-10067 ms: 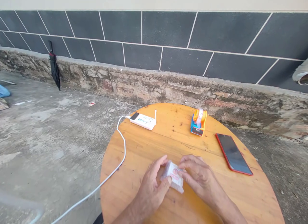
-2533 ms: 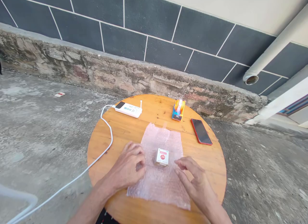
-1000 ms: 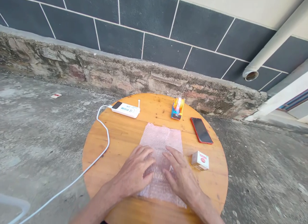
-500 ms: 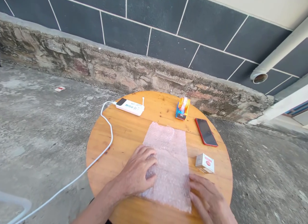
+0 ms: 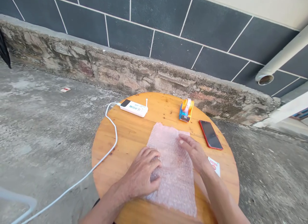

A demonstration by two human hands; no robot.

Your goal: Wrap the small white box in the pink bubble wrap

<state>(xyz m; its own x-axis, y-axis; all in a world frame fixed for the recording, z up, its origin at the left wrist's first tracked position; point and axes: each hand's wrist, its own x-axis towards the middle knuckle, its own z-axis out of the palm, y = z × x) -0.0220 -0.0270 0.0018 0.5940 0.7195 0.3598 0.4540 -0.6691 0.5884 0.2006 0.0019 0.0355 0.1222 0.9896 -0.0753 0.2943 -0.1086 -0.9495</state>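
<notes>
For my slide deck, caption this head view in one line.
Pressing bubble wrap flat on a table: left hand and right hand, box nearby.

A pinkish, translucent bubble wrap sheet (image 5: 172, 155) lies flat and slightly wrinkled mid-tabletop (image 5: 125, 137), long side running near to far, its near edge reaching the rim.

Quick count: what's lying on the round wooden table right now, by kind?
Pink bubble wrap sheet: 1
Small white box with red print: 1
Red-cased smartphone: 1
Orange and blue tape dispenser: 1
White power strip with cable: 1
Total: 5
</notes>
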